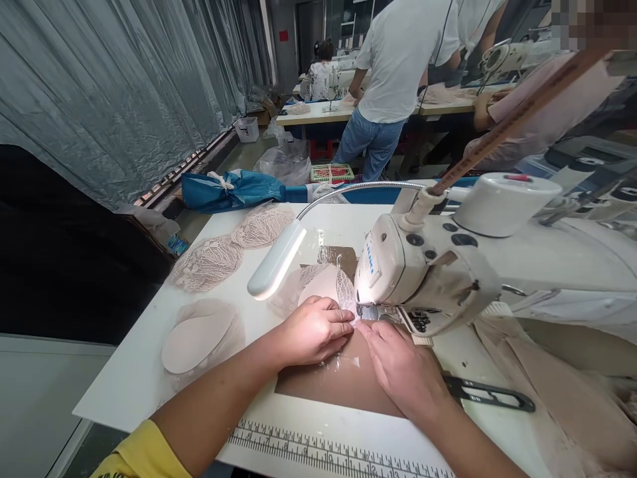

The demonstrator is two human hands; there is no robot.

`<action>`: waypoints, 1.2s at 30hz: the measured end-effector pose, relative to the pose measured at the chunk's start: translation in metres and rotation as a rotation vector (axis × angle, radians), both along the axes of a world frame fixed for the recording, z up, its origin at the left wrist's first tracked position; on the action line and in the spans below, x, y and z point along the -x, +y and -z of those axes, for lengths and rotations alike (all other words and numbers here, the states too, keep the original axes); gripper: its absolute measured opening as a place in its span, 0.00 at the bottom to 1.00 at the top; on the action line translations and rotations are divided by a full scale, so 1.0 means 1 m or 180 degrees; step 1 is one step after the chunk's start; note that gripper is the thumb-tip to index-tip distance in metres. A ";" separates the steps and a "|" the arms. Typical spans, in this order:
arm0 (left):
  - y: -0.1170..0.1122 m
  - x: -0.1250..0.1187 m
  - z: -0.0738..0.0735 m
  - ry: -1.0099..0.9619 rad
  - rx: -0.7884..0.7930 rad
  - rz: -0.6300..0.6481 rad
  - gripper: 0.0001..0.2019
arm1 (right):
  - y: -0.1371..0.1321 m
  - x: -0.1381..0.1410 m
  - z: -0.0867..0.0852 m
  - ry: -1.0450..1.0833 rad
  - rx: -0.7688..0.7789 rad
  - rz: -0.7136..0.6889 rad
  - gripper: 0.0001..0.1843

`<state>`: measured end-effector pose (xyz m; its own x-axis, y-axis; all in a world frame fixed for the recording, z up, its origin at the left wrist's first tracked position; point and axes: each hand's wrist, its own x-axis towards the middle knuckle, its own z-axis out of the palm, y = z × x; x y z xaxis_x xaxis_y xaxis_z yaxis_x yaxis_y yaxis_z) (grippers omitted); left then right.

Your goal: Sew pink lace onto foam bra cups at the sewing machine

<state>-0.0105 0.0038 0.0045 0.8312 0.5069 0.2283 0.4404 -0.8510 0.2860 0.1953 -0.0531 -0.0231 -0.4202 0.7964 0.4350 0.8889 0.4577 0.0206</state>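
A pale pink bra cup with lace (pixel 318 284) lies under the needle area of a white sewing machine (pixel 393 265). With fingers pressed together, my left hand (pixel 318 330) holds the near edge of this cup, just left of the presser foot. My right hand (pixel 398 358) pinches the same edge close by, its fingertips almost meeting the left ones. The hands hide the exact grip and part of the lace. Beneath them a brown sheet (pixel 338 382) covers part of the table. Light from a lamp (pixel 277 262) on a bendable neck falls over the stitching spot.
On the white table (pixel 134 372) lie a joined pair of lace cups (pixel 213 262) and a single cup (pixel 196 342). A printed ruler (pixel 318 451) runs along the front edge. A black-handled tool (pixel 490 393) and beige fabric (pixel 552 385) are at right. People work behind.
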 end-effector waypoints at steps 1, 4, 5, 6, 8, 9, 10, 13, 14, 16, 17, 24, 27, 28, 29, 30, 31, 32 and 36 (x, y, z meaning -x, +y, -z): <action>0.001 0.000 0.001 -0.0015 -0.0011 -0.0032 0.14 | 0.000 0.001 0.000 -0.0006 -0.0008 0.0022 0.23; 0.002 -0.001 0.002 -0.0090 -0.0045 -0.0154 0.14 | 0.000 0.000 0.000 0.0072 -0.0020 -0.0010 0.23; 0.003 -0.002 0.002 -0.0132 -0.0055 -0.0199 0.14 | 0.000 0.000 0.000 0.0134 -0.0004 -0.0040 0.23; 0.003 -0.003 0.003 -0.0172 -0.0059 -0.0244 0.14 | 0.000 -0.001 0.000 0.0202 0.0031 -0.0074 0.22; 0.004 -0.004 0.003 -0.0243 -0.0068 -0.0322 0.14 | 0.000 -0.002 -0.002 0.0305 0.0120 -0.0122 0.22; 0.005 -0.004 0.003 -0.0264 -0.0080 -0.0361 0.14 | 0.000 -0.003 -0.003 0.0323 0.0164 -0.0133 0.22; 0.006 -0.005 0.003 -0.0274 -0.0094 -0.0398 0.14 | 0.000 -0.003 -0.004 0.0323 0.0207 -0.0137 0.22; 0.010 -0.004 0.004 -0.0285 -0.0152 -0.0556 0.15 | 0.000 -0.004 -0.005 0.0315 0.0307 -0.0131 0.21; 0.011 -0.004 0.004 -0.0279 -0.0164 -0.0621 0.16 | 0.000 -0.004 -0.005 0.0327 0.0357 -0.0129 0.21; 0.013 -0.003 0.005 -0.0265 -0.0176 -0.0747 0.16 | 0.000 -0.003 -0.005 0.0384 0.0474 -0.0139 0.21; 0.013 -0.002 0.005 -0.0257 -0.0182 -0.0807 0.16 | 0.000 -0.003 -0.005 0.0419 0.0540 -0.0139 0.21; 0.019 0.003 0.009 -0.0247 -0.0316 -0.1179 0.17 | -0.001 -0.001 -0.012 0.0514 0.0829 -0.0052 0.22; 0.022 0.007 0.010 -0.0184 -0.0316 -0.1298 0.17 | -0.002 0.000 -0.017 0.0513 0.0834 -0.0010 0.21; 0.023 0.008 0.010 -0.0174 -0.0304 -0.1342 0.17 | -0.002 0.000 -0.018 0.0522 0.0825 -0.0011 0.21; 0.024 0.009 0.010 -0.0169 -0.0282 -0.1385 0.17 | -0.003 0.000 -0.018 0.0536 0.0811 -0.0016 0.21; 0.025 0.010 0.009 -0.0161 -0.0246 -0.1419 0.17 | -0.003 0.000 -0.019 0.0552 0.0800 -0.0026 0.21; 0.025 0.011 0.008 -0.0138 -0.0200 -0.1449 0.17 | -0.003 0.000 -0.019 0.0568 0.0784 -0.0035 0.21; 0.025 0.013 0.006 -0.0095 -0.0145 -0.1480 0.18 | -0.003 -0.001 -0.019 0.0584 0.0769 -0.0041 0.21; 0.014 0.024 -0.017 0.0199 0.0111 -0.1687 0.24 | -0.004 -0.002 -0.018 0.0639 0.0741 -0.0073 0.21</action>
<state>-0.0345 0.0176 0.0216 0.4707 0.8673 0.1621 0.8244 -0.4978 0.2695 0.1970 -0.0571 -0.0052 -0.3632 0.8757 0.3182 0.8540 0.4494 -0.2622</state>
